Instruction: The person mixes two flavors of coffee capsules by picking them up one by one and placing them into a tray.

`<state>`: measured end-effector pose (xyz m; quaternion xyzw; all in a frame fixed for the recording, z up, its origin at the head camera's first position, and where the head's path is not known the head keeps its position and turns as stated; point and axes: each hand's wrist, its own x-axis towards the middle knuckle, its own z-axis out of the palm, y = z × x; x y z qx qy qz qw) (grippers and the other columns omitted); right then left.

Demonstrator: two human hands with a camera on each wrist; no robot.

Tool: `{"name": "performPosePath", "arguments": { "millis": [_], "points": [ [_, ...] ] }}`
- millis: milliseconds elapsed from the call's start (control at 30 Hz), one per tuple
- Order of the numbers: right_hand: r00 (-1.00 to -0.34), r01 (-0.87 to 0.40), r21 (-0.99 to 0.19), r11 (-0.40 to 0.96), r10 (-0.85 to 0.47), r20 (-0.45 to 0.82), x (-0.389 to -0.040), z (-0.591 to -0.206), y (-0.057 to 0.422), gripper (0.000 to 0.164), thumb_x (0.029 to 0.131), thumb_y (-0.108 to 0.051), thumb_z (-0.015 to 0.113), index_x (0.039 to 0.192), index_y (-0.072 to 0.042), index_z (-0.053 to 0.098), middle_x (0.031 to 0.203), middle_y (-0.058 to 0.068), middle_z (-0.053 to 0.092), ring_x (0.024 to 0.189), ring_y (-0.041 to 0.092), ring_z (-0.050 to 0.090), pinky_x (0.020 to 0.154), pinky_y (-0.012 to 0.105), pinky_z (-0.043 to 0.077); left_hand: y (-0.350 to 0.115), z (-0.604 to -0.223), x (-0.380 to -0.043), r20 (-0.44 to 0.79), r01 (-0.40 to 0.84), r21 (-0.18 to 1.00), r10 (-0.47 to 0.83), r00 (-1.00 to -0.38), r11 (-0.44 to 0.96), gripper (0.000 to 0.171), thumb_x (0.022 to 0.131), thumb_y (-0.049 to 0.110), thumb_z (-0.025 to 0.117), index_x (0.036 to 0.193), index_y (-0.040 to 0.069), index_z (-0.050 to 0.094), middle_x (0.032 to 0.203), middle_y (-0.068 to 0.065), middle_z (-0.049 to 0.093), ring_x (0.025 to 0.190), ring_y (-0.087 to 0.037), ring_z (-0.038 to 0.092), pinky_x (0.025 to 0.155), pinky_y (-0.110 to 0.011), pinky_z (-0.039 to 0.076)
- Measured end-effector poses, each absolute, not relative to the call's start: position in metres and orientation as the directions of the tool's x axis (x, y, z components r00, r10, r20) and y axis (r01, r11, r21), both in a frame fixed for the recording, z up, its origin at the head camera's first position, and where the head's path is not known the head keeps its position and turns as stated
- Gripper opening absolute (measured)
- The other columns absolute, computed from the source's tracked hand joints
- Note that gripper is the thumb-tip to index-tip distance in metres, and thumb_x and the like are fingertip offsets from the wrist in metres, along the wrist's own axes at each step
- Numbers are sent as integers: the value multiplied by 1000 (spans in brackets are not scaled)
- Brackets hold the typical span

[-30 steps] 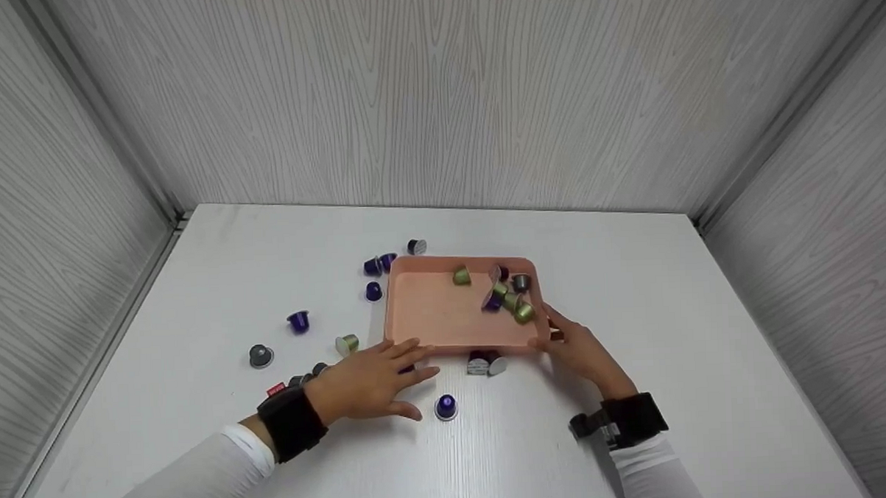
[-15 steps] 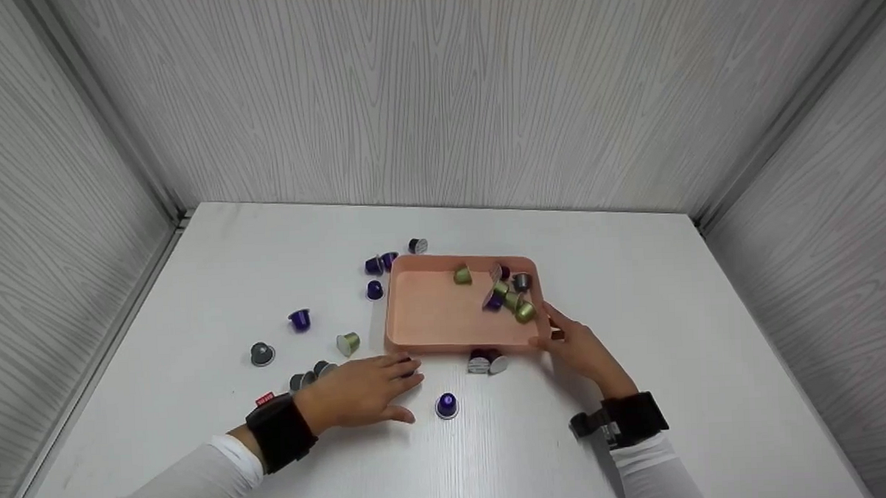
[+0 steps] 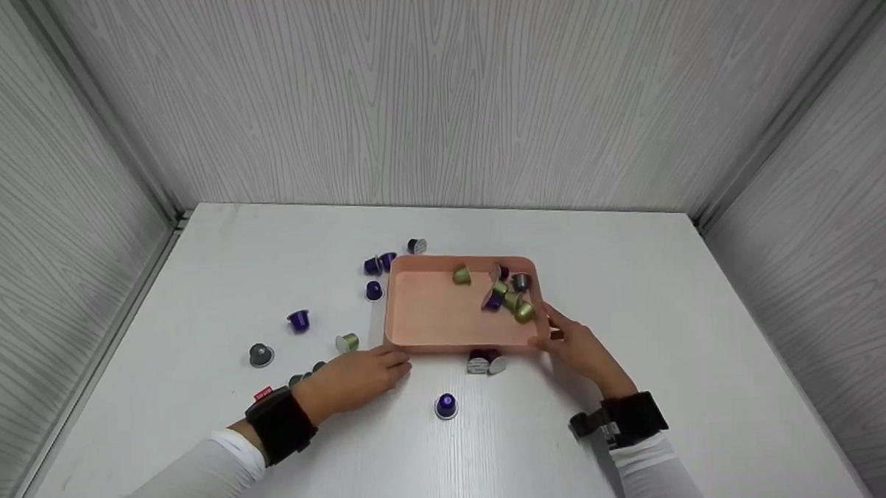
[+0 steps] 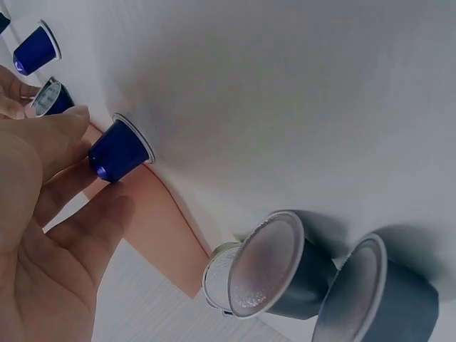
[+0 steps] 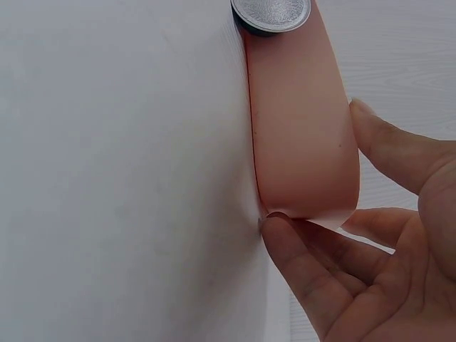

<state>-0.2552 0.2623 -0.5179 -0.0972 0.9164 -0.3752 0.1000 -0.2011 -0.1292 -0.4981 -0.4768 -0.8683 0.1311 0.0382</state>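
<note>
A shallow pink tray (image 3: pixel 434 308) lies on the white table, with several green, purple and grey coffee capsules (image 3: pixel 525 312) gathered mostly toward its right side. At its near right corner my right hand (image 3: pixel 583 351) grips the tray, thumb on the rim and fingers around the corner in the right wrist view. My left hand (image 3: pixel 353 380) is low by the near left corner. The left wrist view shows its thumb and fingers pinching a blue coffee capsule (image 4: pixel 121 148) close to the table; the head view hides that capsule behind the hand.
A lone purple capsule (image 3: pixel 446 406) stands in front of the tray, and two pale-lidded capsules (image 3: pixel 487 362) lie against its near side. Purple capsules (image 3: pixel 374 290) are scattered left of it, with a grey capsule (image 3: pixel 260 355) farther out. Wood-grain panels (image 3: pixel 437 94) enclose the table.
My left hand's spread fingers have drawn together and closed near the tray's near left corner, pulling back slightly to the left. The right hand and tray stay put.
</note>
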Motion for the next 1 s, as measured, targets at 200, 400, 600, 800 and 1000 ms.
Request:
{"name": "performPosePath", "arguments": {
  "millis": [200,400,600,800,1000],
  "points": [
    [-961,-90,-727,681,-252,-117,-256,-517,261,80,93,-37,67,156,-12,25,142,20,49,119,33,56,91,44,50,-131,-495,-202,-54,806,-199,815,-576,557,31,93,3,62,124,7,62,118,-7,62,108,-19,61,87,-27,52],
    [-961,-86,-727,682,-248,-119,-256,-517,260,81,92,-38,68,156,-12,25,142,20,49,118,32,57,90,44,50,-130,-493,-205,-38,799,-105,801,-598,592,15,94,9,64,109,9,66,103,-4,64,93,-17,65,78,-28,55],
    [-962,-90,-713,695,-246,-118,-256,-516,260,80,93,-35,67,156,-10,25,142,22,49,117,34,57,90,45,50,-129,-485,-205,-2,806,-50,807,-591,590,17,92,14,67,108,10,66,100,-4,65,89,-19,66,77,-29,55],
    [-964,-77,-715,695,-235,-125,-256,-517,261,80,93,-35,67,156,-10,25,142,22,48,118,35,57,91,45,50,-127,-475,-210,-2,789,-15,789,-614,614,20,94,13,65,114,9,66,105,-5,64,89,-19,66,76,-30,56],
    [-964,-72,-719,691,-232,-128,-256,-518,261,80,93,-35,67,156,-11,24,143,21,48,118,34,56,92,45,50,-124,-465,-214,44,791,40,790,-612,610,22,94,13,65,115,7,66,106,-6,63,90,-19,66,82,-31,55]
  ]
}}
